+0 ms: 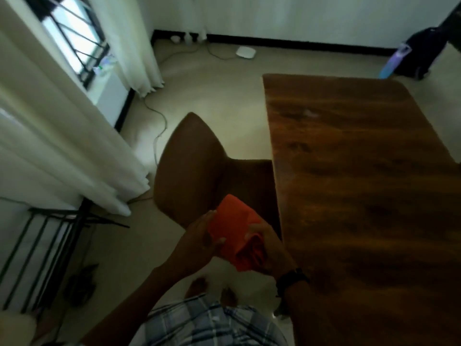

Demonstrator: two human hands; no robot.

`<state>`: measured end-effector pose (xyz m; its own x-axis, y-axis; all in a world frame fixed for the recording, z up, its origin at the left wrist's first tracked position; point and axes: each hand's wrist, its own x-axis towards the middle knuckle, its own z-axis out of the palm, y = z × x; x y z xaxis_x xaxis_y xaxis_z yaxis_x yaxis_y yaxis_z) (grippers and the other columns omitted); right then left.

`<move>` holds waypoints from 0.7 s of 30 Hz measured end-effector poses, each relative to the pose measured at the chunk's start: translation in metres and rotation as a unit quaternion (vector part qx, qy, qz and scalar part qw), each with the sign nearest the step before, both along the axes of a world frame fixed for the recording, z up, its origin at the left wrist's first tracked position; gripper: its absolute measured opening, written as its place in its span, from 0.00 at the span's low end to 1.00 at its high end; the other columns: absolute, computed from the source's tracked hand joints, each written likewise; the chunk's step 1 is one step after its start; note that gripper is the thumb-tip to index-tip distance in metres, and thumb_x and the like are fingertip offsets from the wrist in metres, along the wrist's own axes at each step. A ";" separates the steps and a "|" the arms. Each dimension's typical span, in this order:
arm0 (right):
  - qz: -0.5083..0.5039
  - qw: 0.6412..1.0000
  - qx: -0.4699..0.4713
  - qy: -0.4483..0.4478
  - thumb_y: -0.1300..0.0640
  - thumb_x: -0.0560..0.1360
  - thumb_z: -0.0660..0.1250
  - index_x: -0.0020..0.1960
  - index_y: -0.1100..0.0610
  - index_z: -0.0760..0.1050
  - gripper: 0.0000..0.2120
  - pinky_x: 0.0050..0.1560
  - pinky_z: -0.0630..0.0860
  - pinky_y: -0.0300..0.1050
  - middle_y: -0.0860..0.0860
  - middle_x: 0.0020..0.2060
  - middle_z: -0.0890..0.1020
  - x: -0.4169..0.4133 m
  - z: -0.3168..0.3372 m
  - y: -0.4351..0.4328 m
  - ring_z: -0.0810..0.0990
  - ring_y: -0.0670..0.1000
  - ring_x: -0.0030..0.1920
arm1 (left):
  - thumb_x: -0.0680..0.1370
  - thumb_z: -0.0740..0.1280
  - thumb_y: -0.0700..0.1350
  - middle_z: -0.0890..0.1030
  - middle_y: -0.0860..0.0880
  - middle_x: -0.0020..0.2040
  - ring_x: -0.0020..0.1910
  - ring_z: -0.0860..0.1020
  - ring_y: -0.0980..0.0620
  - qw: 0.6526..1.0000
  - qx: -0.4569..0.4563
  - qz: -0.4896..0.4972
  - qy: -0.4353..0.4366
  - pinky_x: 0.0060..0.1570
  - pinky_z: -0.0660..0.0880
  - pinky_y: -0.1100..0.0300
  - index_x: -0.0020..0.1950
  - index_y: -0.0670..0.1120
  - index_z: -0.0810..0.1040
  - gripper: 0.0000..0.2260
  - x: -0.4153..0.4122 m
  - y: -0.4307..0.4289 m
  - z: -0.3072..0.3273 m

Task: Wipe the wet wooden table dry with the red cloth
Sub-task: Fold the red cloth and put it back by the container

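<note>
The red cloth (234, 228) is bunched up and held in the air just left of the wooden table (361, 186), off its near left edge. My left hand (199, 240) grips the cloth's left side. My right hand (272, 250), with a dark band on the wrist, grips its right and lower part. The tabletop is dark, glossy wood; a small pale wet patch (309, 112) shows near its far end. The picture is blurred by motion.
A brown chair (197, 168) stands against the table's left side, just beyond my hands. White curtains (62, 146) and a black metal rack (50, 250) are at the left. A cable (159, 126) and a white device (245, 51) lie on the floor. A dark bag (421, 53) stands far right.
</note>
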<state>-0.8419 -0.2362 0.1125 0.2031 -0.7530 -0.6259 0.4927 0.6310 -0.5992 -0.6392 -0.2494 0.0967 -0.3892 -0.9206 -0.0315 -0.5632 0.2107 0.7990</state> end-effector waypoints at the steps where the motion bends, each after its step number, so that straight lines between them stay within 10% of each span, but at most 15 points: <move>1: 0.019 1.000 0.014 -0.016 0.62 0.62 0.71 0.55 0.67 0.72 0.23 0.42 0.69 0.59 0.67 0.47 0.74 0.004 0.004 0.000 0.70 0.69 0.41 | 0.73 0.61 0.68 0.68 0.49 0.72 0.70 0.67 0.53 0.999 0.012 0.030 0.013 0.67 0.68 0.55 0.74 0.45 0.64 0.37 0.004 0.000 0.004; 4: 0.053 0.998 0.006 -0.040 0.55 0.61 0.74 0.54 0.60 0.66 0.27 0.39 0.51 0.57 0.61 0.44 0.58 0.014 0.017 -0.003 0.53 0.64 0.37 | 0.75 0.66 0.61 0.68 0.55 0.70 0.67 0.68 0.59 0.985 0.068 0.152 0.052 0.65 0.68 0.60 0.74 0.48 0.64 0.32 0.014 -0.001 0.016; 7: 0.081 0.996 -0.033 -0.032 0.51 0.58 0.77 0.47 0.62 0.77 0.23 0.42 0.73 0.53 0.62 0.40 0.74 0.023 0.045 -0.003 0.73 0.61 0.40 | 0.76 0.67 0.53 0.76 0.56 0.61 0.58 0.75 0.61 0.951 0.132 0.254 0.114 0.59 0.74 0.59 0.68 0.49 0.72 0.22 0.026 -0.003 0.029; 11: 0.113 0.992 -0.042 -0.038 0.55 0.65 0.73 0.43 0.56 0.85 0.09 0.62 0.74 0.62 0.58 0.51 0.85 0.041 0.066 -0.004 0.82 0.61 0.54 | 0.76 0.69 0.51 0.83 0.54 0.43 0.41 0.82 0.60 0.946 0.113 0.281 0.119 0.42 0.78 0.59 0.48 0.52 0.80 0.05 0.046 0.004 0.045; 21: 0.291 0.936 -0.123 0.158 0.66 0.70 0.72 0.62 0.55 0.74 0.22 0.41 0.80 0.42 0.56 0.56 0.80 0.096 0.036 -0.039 0.82 0.53 0.50 | 0.74 0.71 0.48 0.81 0.49 0.44 0.42 0.80 0.54 0.904 0.077 0.409 0.101 0.35 0.76 0.64 0.48 0.45 0.76 0.09 0.102 0.014 0.074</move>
<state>-0.7461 -0.2749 0.1487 0.4569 -0.7016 -0.5468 -0.1183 0.5613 -0.8191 -0.5376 -0.2356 0.1705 0.4076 -0.8934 -0.1890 -0.3199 -0.3336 0.8868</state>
